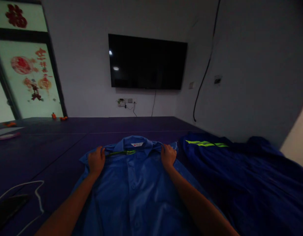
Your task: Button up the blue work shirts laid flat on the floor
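A blue shirt (117, 188) lay front up on the dark purple surface (70, 139), its collar (148, 144) pointing away from the person and its button front running down between the two forearms. The left hand (96, 161) pinched the cloth at one shoulder, fingers curled closed around the fold; the right hand (168, 155) gripped the other shoulder the same way. The collar, with a white label (137, 144) inside, sat midway between the two sets of fingers, touched by neither. A dark blue garment (249, 173) with yellow-green stripes lay just beside the shirt, right of the right hand.
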A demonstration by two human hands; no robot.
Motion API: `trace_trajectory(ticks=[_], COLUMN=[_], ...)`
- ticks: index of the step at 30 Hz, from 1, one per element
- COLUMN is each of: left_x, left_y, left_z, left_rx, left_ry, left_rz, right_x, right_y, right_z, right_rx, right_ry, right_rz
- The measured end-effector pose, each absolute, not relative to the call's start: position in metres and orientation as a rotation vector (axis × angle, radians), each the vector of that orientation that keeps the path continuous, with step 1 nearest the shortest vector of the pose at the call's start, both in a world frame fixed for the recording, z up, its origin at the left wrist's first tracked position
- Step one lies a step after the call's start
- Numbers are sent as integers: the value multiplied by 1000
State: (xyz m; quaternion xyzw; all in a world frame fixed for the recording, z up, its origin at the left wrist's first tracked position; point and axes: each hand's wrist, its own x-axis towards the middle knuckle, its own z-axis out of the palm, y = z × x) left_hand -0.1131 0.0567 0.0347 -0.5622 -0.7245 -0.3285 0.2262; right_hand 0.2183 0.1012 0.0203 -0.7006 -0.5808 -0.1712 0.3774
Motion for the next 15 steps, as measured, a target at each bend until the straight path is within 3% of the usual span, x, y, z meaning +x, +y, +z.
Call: trace_trajectory(ticks=[5, 12, 15], left_x=[-116, -64, -31], left_y=[-8, -95, -129], left_z=[105, 281, 333], left_rx=[-1433, -1388, -1411], left_ry=[-1816, -1472, -1298], left_rz=[-1091, -1439, -1530], right_x=[258, 327, 373], right_y=[27, -87, -135], right_z=[78, 252, 310], right_rx=[-1660, -1516, -1536], right_ry=[-1554, -1286, -1141], right_rz=[-496, -696, -837])
